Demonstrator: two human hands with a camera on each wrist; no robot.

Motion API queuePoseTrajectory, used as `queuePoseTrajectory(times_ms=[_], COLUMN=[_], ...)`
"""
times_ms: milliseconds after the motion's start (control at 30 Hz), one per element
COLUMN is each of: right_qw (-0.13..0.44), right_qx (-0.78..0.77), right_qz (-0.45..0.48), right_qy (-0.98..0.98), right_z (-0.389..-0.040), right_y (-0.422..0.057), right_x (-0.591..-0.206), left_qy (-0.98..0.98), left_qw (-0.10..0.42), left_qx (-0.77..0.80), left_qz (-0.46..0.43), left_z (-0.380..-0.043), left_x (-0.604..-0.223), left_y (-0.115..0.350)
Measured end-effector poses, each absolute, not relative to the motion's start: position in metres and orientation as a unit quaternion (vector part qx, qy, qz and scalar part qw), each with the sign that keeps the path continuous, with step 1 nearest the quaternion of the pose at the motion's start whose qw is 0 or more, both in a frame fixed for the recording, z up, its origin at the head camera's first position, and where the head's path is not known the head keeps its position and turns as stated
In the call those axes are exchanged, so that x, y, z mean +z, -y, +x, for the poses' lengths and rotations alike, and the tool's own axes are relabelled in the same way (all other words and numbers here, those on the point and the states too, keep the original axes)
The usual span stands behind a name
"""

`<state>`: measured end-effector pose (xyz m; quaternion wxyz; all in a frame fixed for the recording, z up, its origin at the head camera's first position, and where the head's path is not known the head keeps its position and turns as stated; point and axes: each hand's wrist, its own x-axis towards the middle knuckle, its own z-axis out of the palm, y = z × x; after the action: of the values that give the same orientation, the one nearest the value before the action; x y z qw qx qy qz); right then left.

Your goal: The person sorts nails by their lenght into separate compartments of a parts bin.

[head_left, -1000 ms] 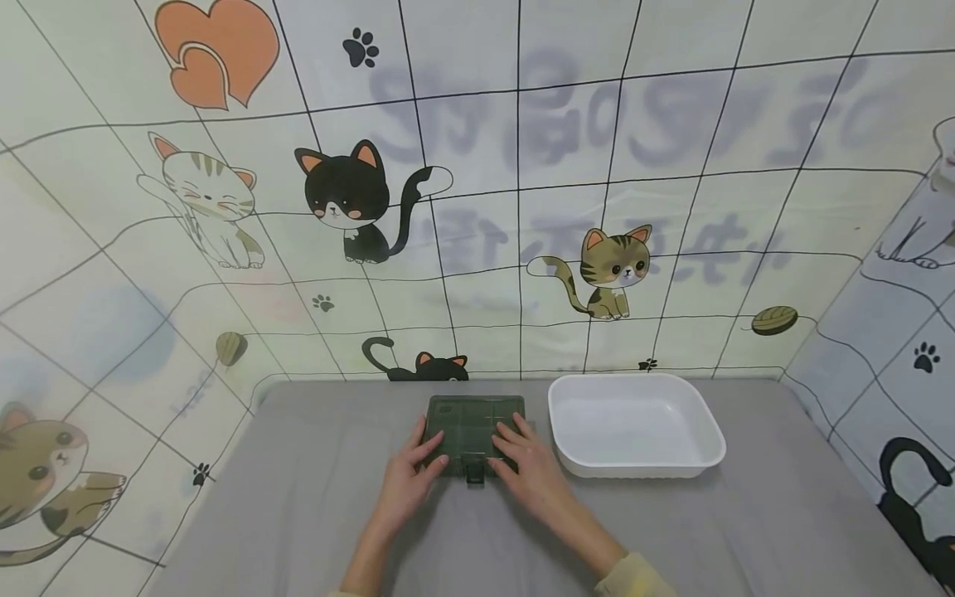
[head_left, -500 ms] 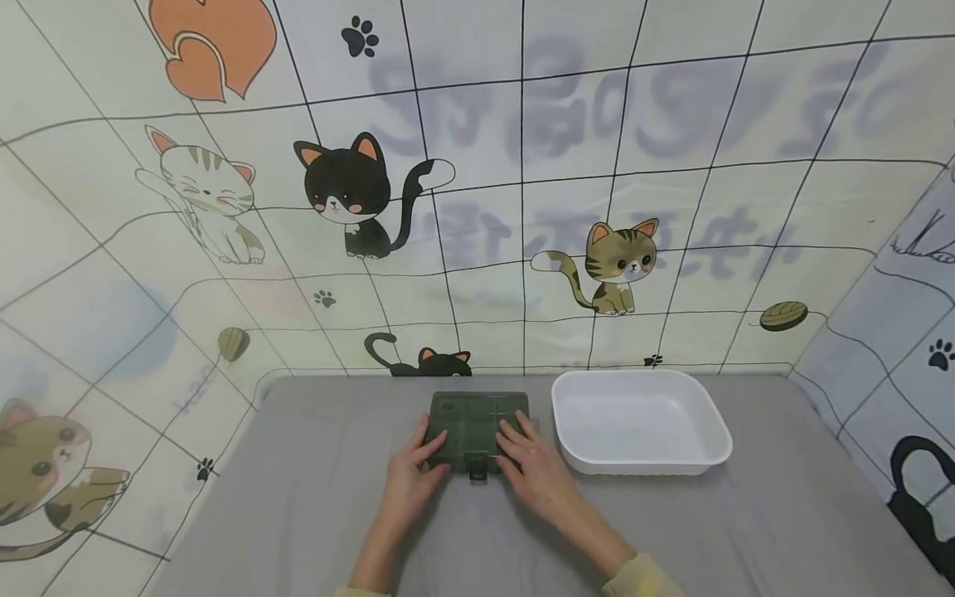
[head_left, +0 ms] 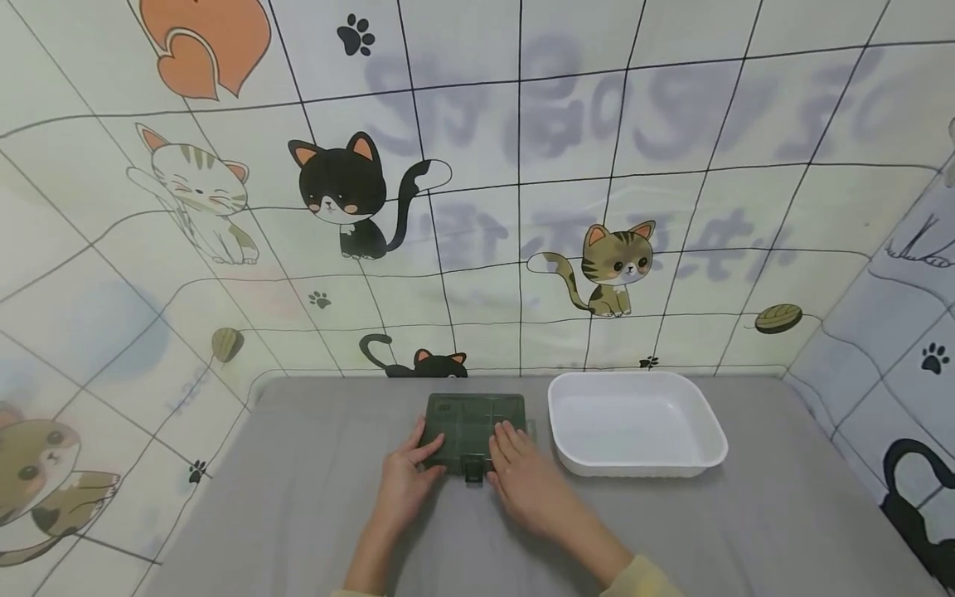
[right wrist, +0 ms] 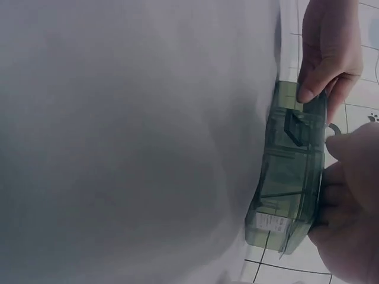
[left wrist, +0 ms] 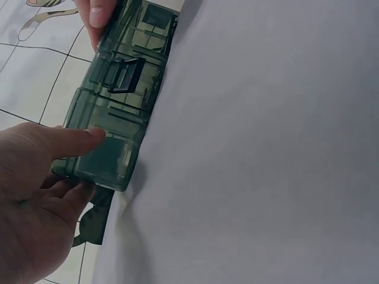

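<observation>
A dark green, see-through plastic compartment box lies on the grey cloth, its lid down and a latch at the front middle. My left hand grips its left end; in the left wrist view the thumb of that hand lies on the front wall, with the other fingers round the end. My right hand rests on the right part of the lid, fingers straight and close together. In the right wrist view dividers and a white label show through the box.
Just right of the box stands a white rectangular basin. The grey cloth covers the tabletop. A cat-patterned curtain rises behind the table and along both sides.
The fingers of my right hand, spread before, have drawn together and lie flat on the lid. My left hand keeps its hold, and the box stays in place.
</observation>
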<state>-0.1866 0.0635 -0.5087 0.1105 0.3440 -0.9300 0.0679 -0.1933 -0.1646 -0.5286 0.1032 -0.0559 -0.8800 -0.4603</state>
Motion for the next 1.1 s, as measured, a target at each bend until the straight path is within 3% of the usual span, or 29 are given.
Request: queuePoseTrajectory(times_ms=[233,667,1100], right_qw=[0.103,0.161,0.272], right_qx=[0.015,-0.041,-0.045], right_qz=[0.335,0.315,0.327], right_qy=[0.936,0.934,0.904], right_z=[-0.187,-0.196,-0.202], right_y=[-0.054,-0.043,-0.046], right_x=[-0.51,-0.509,-0.525], left_qy=[0.888,0.891,0.878], left_qw=[0.086,0.088,0.09], left_qx=[-0.448,-0.438,-0.465], left_qz=[-0.058,-0.078,-0.073], left_z=[-0.192,-0.197,-0.196], left_x=[-0.525,-0.525,-0.525], left_y=[0.17,0.172,0.167])
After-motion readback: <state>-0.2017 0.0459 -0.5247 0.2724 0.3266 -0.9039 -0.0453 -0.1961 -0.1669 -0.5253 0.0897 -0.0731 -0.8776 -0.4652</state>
